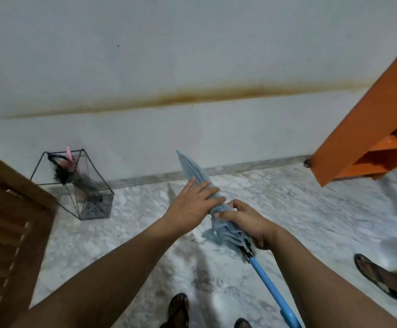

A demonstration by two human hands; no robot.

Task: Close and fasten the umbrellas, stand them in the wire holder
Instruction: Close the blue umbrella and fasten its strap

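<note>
One dark umbrella (79, 178) is already stood in the wire holder (74, 185), well left of the fingers. The blue umbrella (200, 185) is folded, gripped by the right hand (247, 223) and smoothed by the left hand's (192, 204) straight fingers (207, 188); fastening and stowing remain.

Bare forearms, no sleeves; dark sandals (178, 310) on both feet (right one partly cut off).

open floor (145, 209) between hands and wire holder (74, 185), dark umbrella (84, 183) inside
</note>
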